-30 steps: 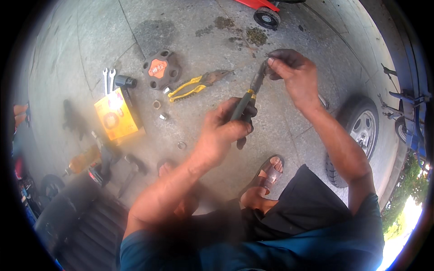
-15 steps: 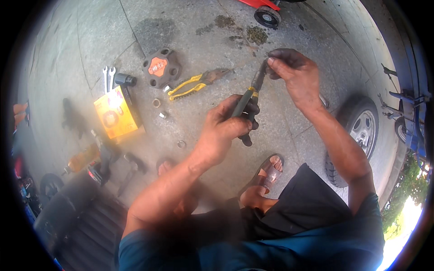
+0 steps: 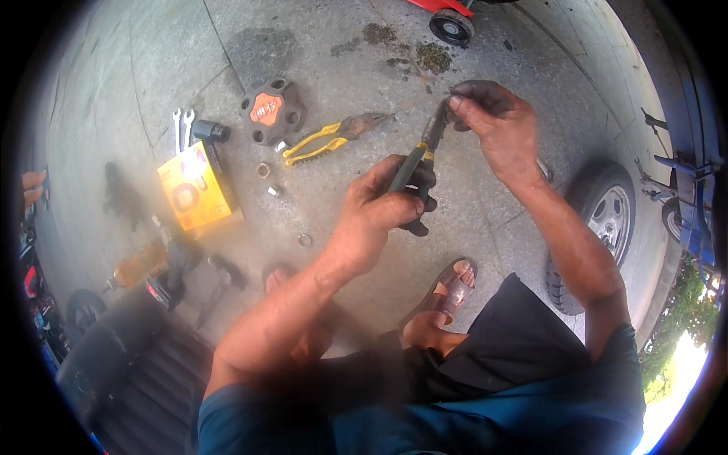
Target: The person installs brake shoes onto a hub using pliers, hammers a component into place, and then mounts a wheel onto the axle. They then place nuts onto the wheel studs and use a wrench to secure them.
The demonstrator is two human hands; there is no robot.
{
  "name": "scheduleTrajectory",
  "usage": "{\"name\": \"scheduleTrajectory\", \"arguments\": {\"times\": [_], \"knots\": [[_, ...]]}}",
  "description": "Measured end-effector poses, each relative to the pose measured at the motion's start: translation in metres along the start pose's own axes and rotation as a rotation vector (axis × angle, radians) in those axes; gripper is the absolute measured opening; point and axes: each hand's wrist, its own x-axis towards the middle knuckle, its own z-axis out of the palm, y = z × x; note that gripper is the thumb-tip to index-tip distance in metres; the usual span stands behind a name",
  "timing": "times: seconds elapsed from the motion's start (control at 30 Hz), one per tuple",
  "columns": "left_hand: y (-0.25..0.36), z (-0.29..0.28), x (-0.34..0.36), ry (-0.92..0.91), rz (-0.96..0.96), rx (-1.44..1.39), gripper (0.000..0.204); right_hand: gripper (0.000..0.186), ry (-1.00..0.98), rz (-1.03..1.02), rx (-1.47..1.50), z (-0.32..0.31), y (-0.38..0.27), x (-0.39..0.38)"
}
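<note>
From left hand (image 3: pixel 383 205) to right hand (image 3: pixel 497 125) stretch pliers (image 3: pixel 431 138) (green-handled).

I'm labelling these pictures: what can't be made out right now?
In the head view:
Whatever the right hand may pinch at the tip of the pliers: too small, partly hidden by that hand.
Most of the red wheeled equipment: cut off by the top edge.
Fine detail on the amber bottle: blurred by haze.
Left foot: partly hidden behind the left forearm.

Pliers (image 3: pixel 429 139) at one o'clock show dull metal; box (image 3: pixel 193 189) at nine is glossy card; tyre (image 3: pixel 587 189) at three, matt rubber.
</note>
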Motion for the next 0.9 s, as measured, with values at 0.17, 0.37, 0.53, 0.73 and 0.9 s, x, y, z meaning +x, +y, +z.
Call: {"name": "scheduleTrajectory", "arguments": {"times": [0.17,0.37,0.53,0.73,0.9], "knots": [[0.0034,0.0011,-0.0007,-0.012,0.002,-0.001,0.050,0.018,-0.003,-0.054,-0.016,0.0010,-0.0009,-0.0006],[0.0029,0.0060,-0.0042,0.016,-0.005,0.003,0.051,0.017,0.032,-0.055,-0.117,0.0034,-0.0013,-0.0020],[-0.0012,0.0060,-0.0037,0.030,0.033,0.021,0.053,0.015,0.010,-0.073,-0.073,0.0055,-0.0032,-0.0028],[-0.0034,0.0043,-0.0038,0.032,0.033,0.028,0.054,0.014,0.014,-0.047,-0.094,0.0055,-0.0046,-0.0039],[-0.0039,0.0062,-0.0049,0.027,0.014,0.034,0.054,0.014,0.023,-0.052,-0.082,0.0060,-0.0024,-0.0037]]}}
